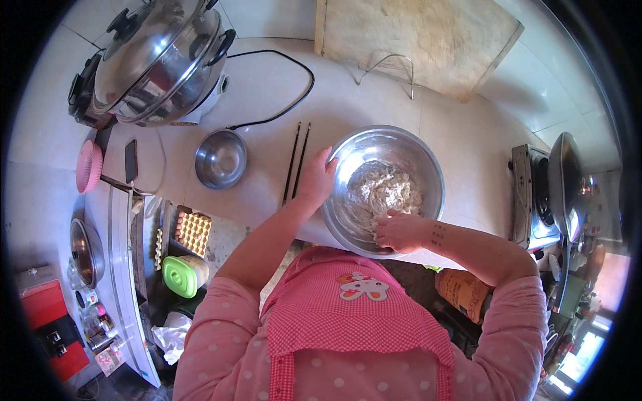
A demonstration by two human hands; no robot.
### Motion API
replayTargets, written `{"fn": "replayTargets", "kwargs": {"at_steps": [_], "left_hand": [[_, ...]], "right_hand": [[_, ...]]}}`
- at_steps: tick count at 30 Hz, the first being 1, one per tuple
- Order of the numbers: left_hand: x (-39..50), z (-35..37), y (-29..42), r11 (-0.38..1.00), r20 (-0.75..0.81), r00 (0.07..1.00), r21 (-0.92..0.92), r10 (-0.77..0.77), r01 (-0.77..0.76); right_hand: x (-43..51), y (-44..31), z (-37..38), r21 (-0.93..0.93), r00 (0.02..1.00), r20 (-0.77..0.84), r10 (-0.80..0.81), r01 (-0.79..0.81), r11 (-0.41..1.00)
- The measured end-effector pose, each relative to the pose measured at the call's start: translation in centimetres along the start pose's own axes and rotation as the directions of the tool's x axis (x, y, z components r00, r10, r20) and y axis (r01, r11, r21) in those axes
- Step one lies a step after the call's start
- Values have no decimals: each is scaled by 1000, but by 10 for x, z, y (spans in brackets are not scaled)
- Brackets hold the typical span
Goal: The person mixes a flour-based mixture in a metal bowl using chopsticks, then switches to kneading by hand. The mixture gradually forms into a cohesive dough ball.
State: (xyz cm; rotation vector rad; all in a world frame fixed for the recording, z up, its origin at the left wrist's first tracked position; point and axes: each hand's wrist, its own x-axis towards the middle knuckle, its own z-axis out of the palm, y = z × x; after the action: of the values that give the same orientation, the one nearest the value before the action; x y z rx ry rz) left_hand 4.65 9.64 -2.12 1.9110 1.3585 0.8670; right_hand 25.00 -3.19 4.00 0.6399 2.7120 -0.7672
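Observation:
A large stainless steel mixing bowl stands on the counter in front of me, with shaggy, floury dough in its bottom. My left hand grips the bowl's left rim, thumb on the edge. Inside the near right part of the bowl, my right hand reaches down with bent fingers against the near edge of the dough. Whether those fingers close on any dough is hidden. Left of the bowl lies a pair of dark chopsticks, close to my left hand. Farther left sits a small metal bowl.
A lidded steel steamer pot with a black power cord occupies the back left. A wooden board leans on the back wall near a wire stand. At right are a gas stove and a wok. A phone lies left.

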Motion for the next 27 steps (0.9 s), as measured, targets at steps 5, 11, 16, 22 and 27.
{"fn": "replayTargets", "kwargs": {"at_steps": [5, 11, 16, 22, 27], "left_hand": [[3, -6, 8, 979, 89, 978, -52, -190, 195], [-2, -2, -3, 997, 7, 997, 13, -78, 78], [-4, -12, 0, 989, 55, 987, 28, -149, 148], [-4, -17, 7, 973, -2, 978, -104, -209, 207], [-5, -13, 6, 964, -36, 974, -152, -225, 217]], "right_hand": [[33, 1, 0, -62, 993, 66, 96, -92, 994], [100, 29, -17, 17, 831, -294, 473, -490, 872], [50, 64, -26, 20, 660, -356, 662, -702, 711], [-24, 19, -16, 221, 644, 89, 760, -757, 615], [4, -1, 10, 75, 733, -165, 660, -657, 750]]}}
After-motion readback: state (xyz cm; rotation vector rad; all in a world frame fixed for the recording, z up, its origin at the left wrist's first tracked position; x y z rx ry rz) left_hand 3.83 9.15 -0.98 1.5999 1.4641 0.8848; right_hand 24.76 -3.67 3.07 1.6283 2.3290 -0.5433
